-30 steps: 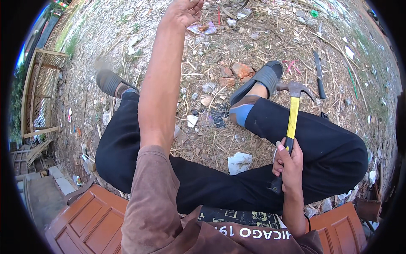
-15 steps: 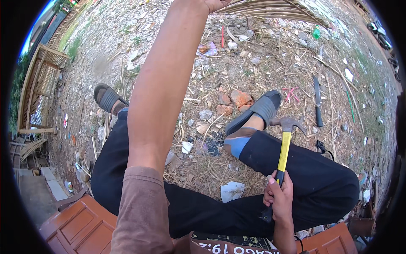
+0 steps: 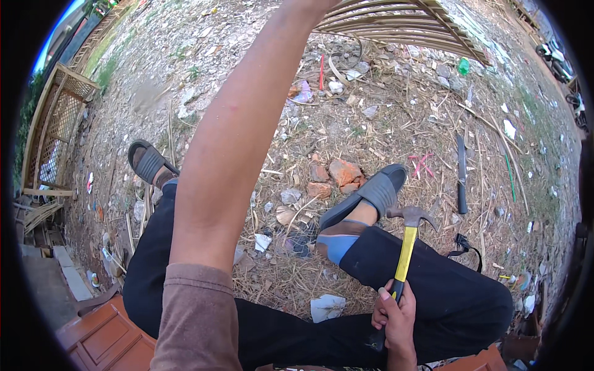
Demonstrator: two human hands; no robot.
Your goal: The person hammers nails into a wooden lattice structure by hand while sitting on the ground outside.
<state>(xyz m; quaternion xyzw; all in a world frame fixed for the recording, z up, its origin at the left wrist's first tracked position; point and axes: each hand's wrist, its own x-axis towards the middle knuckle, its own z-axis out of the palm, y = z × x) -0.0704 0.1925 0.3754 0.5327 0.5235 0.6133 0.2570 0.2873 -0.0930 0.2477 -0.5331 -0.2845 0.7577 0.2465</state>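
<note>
My right hand (image 3: 396, 316) is closed around the black lower grip of a claw hammer (image 3: 406, 248). The hammer has a yellow handle and a rusty head, and stands head up in front of my right trouser leg. My left arm reaches far forward. At the upper edge my left hand (image 3: 317, 4) is mostly cut off, beside the corner of a slatted bamboo panel (image 3: 396, 25); its fingers are out of sight. A long knife with a black handle (image 3: 461, 176) lies on the ground right of the hammer.
Broken bricks (image 3: 342, 174) lie between my sandalled feet. Straw, stones and litter cover the ground, with a green plastic bottle (image 3: 463, 66) near the panel. At far left stands a woven lattice frame (image 3: 57, 133). Carved orange-brown wood (image 3: 105, 337) is beneath me.
The whole view has shifted slightly, so the slatted panel shows more and my left fingers have slipped out past the upper edge. My right hand keeps its hold on the hammer.
</note>
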